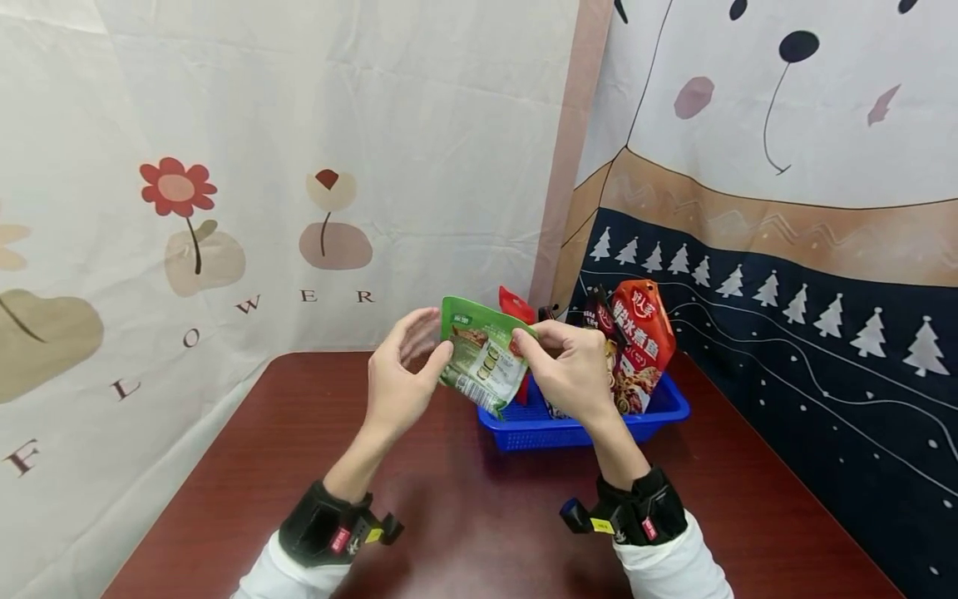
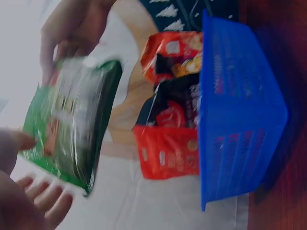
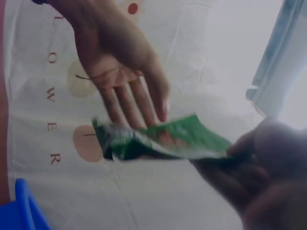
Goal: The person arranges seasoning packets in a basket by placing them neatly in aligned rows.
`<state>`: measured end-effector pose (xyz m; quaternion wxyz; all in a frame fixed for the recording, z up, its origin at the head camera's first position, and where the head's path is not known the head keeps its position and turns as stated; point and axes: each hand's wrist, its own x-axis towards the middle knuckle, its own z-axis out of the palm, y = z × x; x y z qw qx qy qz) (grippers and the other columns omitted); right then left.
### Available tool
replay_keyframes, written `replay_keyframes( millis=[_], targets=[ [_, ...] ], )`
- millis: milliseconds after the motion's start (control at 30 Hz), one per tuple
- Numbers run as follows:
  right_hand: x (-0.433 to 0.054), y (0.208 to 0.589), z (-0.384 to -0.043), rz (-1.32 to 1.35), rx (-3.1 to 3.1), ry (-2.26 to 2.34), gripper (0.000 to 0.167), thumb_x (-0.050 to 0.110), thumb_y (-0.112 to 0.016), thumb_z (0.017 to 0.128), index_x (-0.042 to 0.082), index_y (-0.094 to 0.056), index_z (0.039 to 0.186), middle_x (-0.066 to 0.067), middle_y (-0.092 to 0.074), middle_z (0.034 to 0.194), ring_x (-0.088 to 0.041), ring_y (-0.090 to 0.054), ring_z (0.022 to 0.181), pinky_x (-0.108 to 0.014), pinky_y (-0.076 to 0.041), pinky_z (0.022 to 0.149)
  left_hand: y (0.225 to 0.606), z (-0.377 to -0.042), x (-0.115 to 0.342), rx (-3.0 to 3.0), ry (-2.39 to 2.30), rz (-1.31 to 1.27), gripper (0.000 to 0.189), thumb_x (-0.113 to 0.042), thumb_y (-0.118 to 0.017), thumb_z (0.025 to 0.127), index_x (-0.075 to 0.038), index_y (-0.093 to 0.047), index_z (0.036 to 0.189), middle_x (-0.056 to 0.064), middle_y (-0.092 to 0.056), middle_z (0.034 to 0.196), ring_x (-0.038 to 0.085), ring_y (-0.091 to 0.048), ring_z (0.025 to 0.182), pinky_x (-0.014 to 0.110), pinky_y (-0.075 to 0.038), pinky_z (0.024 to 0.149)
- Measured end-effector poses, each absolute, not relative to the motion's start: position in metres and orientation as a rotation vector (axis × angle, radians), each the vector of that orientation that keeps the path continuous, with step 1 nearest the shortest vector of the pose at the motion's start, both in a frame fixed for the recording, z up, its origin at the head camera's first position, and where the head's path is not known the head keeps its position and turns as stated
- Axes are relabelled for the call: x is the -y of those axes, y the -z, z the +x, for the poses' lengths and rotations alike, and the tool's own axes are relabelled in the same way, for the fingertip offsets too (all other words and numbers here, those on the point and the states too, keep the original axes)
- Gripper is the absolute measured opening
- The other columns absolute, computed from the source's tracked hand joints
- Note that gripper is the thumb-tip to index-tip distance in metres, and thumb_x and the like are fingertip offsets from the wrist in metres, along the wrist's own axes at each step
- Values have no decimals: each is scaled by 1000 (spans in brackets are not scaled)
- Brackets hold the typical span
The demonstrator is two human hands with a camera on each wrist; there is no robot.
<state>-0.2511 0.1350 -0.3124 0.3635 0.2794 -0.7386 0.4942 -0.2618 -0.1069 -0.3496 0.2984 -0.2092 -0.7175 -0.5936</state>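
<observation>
A green food pouch (image 1: 485,356) with a printed label and barcode hangs tilted in the air above the table. My right hand (image 1: 572,366) pinches its upper right corner between thumb and fingers. At the pouch's opposite edge is my left hand (image 1: 404,366), its thumb right at the edge and its fingers extended. The right wrist view shows those left fingers (image 3: 129,103) nearly straight beside the pouch (image 3: 163,141). Seen from the left wrist, the pouch (image 2: 72,120) is blurred.
Behind the right hand, a blue plastic basket (image 1: 524,437) stands on the dark red table (image 1: 464,499). It holds several upright packets, including a large red pouch (image 1: 644,341), a black packet (image 2: 177,103) and a smaller red packet (image 2: 168,153). Printed cloths (image 1: 449,166) hang behind the table.
</observation>
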Motion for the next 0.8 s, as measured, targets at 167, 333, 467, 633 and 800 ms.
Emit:
replay_keyframes(
  millis=[167, 333, 467, 633, 800],
  targets=[
    [-126, 315, -250, 593, 1836, -1211, 13, 9, -83, 100, 4, -86, 88, -8, -85, 76, -2, -74, 63, -12, -53, 57, 358, -255, 84, 1778, 1248, -591, 47, -15, -82, 99, -8, -75, 145, 9, -80, 144, 29, -80, 127, 27, -59, 115],
    [-118, 319, -249, 533, 1804, -1181, 15, 9, -81, 100, 3, -86, 88, -8, -83, 73, -7, -73, 59, -11, -52, 56, 370, -245, 63, 1838, 1004, -729, 63, -16, -84, 94, 2, -67, 151, 19, -71, 156, 36, -71, 145, 48, -61, 119],
    [-111, 323, -246, 522, 1796, -1190, 16, 10, -80, 101, 2, -85, 88, -9, -84, 74, -15, -76, 58, -11, -53, 56, 381, -239, 51, 1944, 846, -731, 79, -21, -87, 93, 5, -57, 161, 23, -59, 168, 39, -61, 156, 58, -59, 119],
    [-102, 327, -243, 549, 1796, -1233, 15, 9, -80, 101, 0, -84, 89, -11, -86, 80, -21, -81, 63, -11, -57, 60, 391, -241, 45, 1919, 681, -662, 74, -16, -86, 95, 8, -57, 159, 28, -62, 163, 41, -64, 152, 56, -59, 119],
    [-97, 329, -241, 557, 1820, -1226, 13, 7, -80, 99, 0, -83, 89, -13, -86, 80, -21, -83, 64, -11, -58, 60, 394, -244, 44, 1850, 562, -615, 59, -5, -82, 95, 9, -66, 150, 27, -72, 151, 39, -77, 135, 52, -67, 106]
  ],
)
